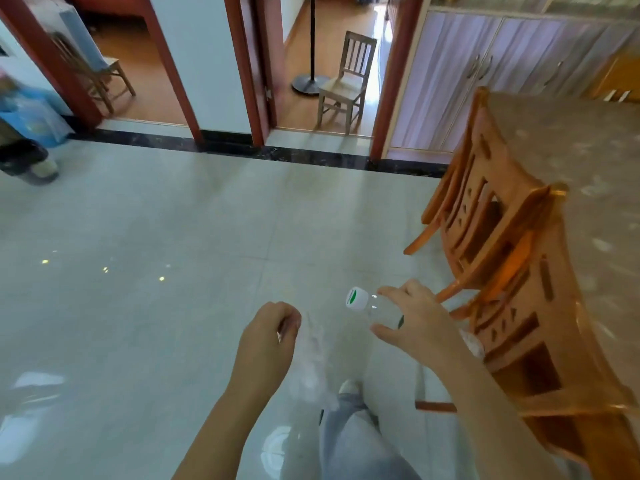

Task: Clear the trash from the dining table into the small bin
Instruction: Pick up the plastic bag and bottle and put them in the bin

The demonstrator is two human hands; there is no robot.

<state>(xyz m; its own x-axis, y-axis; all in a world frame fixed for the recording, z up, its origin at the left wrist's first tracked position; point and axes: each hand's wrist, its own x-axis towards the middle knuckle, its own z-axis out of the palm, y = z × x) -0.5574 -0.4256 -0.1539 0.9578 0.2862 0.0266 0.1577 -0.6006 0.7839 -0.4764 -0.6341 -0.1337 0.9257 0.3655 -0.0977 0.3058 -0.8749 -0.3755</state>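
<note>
Head view, carrying step. Right hand (414,318): fingers wrapped round a clear plastic bottle (379,308) with a white, green-marked cap (356,298), held off the floor beside the wooden dining chairs (498,258). Left hand (268,336): fingers curled shut on a blurred, translucent wrapper or bag (311,362) that hung below the fist. Dining table (595,188): at right, well apart from both items. Small bin: not in view. Judged next: locate the bin, walk to it, release both items over its opening.
</note>
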